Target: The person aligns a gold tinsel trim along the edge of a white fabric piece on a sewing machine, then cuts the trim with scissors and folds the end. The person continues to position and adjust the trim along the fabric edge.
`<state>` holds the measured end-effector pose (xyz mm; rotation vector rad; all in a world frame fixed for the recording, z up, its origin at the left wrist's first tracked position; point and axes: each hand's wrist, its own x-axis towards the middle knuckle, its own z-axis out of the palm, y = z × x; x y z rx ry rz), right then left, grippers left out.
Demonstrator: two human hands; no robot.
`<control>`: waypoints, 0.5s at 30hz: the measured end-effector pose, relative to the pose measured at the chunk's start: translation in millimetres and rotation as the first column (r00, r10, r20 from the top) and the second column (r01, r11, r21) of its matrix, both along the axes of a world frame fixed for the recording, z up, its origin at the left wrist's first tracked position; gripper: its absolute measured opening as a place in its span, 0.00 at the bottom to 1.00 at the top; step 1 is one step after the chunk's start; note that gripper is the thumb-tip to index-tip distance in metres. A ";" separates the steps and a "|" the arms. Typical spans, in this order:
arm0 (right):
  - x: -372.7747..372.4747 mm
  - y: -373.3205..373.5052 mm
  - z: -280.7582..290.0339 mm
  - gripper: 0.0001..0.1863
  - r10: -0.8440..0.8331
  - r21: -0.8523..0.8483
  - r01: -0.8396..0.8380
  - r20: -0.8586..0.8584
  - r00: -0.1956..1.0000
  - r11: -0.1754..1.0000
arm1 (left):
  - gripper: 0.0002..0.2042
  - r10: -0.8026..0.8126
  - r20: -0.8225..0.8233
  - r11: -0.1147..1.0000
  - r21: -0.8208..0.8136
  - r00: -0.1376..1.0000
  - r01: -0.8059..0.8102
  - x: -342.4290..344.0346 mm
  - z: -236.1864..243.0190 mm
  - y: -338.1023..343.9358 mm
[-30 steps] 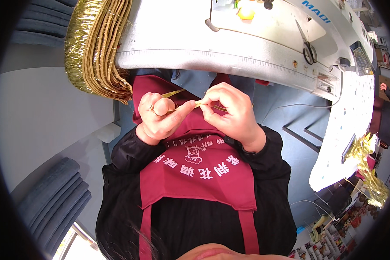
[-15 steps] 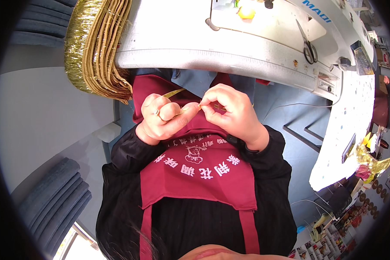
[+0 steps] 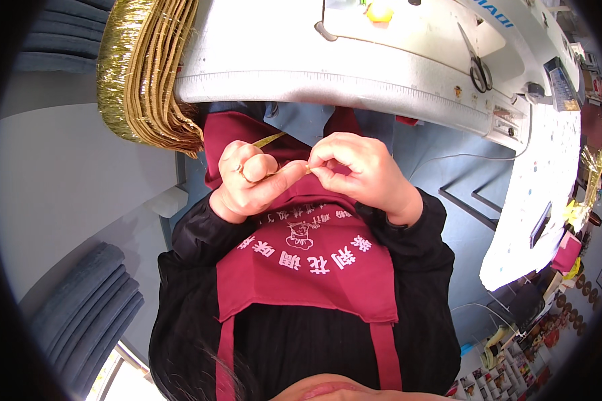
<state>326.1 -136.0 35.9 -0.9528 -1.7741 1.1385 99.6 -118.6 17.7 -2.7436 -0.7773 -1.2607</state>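
My left hand [image 3: 254,184] is closed around a narrow yellow-gold strip [image 3: 269,140], whose end sticks out beyond my fingers toward the table. A ring shows on one finger. Close beside it, my right hand [image 3: 364,170] pinches a tiny bit of the strip at my left thumb tip, so the fingertips of both hands nearly touch. Most of the strip is hidden within the fingers. Both hands are over my lap, in front of the dark red apron [image 3: 301,287].
A white sewing machine table [image 3: 267,53] with a ruler along its edge stands ahead. Gold tinsel-edged fabric [image 3: 147,73] hangs over its left end. Black scissors [image 3: 478,70] and a yellow object [image 3: 380,12] lie on it. White patterned cloth [image 3: 535,194] extends at right.
My hands keep almost the same place and grip on the strip. The view has shifted slightly. At far right, the gold tinsel and a pink object appear in different positions.
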 end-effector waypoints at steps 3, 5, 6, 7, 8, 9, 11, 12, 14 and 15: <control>2.5 1.2 0.0 0.06 0.030 0.005 -0.030 0.015 0.999 1.000 | 0.20 -0.003 0.002 1.000 -0.018 1.000 0.003 0.6 0.0 0.0; 3.6 1.8 0.0 0.05 0.049 0.004 -0.049 0.017 0.999 0.999 | 0.19 -0.008 0.006 0.999 -0.032 1.000 0.008 0.9 0.5 0.7; 4.0 1.9 0.0 0.05 0.054 0.004 -0.054 0.015 0.998 0.999 | 0.19 -0.016 0.008 0.999 -0.041 1.000 0.017 1.0 0.9 0.8; 4.3 2.1 0.0 0.05 0.059 0.005 -0.060 0.012 0.998 0.998 | 0.19 -0.025 0.010 0.998 -0.051 1.000 0.025 1.1 1.5 1.0; 4.4 2.2 0.0 0.05 0.064 0.000 -0.064 0.009 0.998 0.998 | 0.19 -0.032 0.011 0.998 -0.057 0.999 0.033 1.2 2.0 1.3; 4.5 1.9 0.3 0.05 0.069 0.002 -0.069 0.008 0.998 0.998 | 0.19 -0.041 0.005 0.998 -0.043 0.999 0.041 1.3 3.0 1.1; 4.8 1.7 0.7 0.04 0.078 -0.009 -0.078 0.005 0.997 0.997 | 0.18 -0.056 -0.005 0.998 -0.009 0.998 0.056 2.0 4.1 1.9; 5.0 1.5 1.1 0.05 0.079 -0.019 -0.079 0.009 0.997 0.997 | 0.18 -0.060 -0.011 0.998 0.001 0.998 0.060 2.6 4.8 1.7; 5.3 0.7 2.3 0.05 0.084 -0.046 -0.084 0.012 0.996 0.995 | 0.18 -0.063 -0.026 0.998 0.027 0.998 0.064 3.8 6.3 1.3; 5.3 0.4 2.9 0.05 0.076 -0.041 -0.074 0.027 0.997 0.996 | 0.19 -0.062 -0.030 0.998 0.026 0.998 0.063 4.0 7.1 1.3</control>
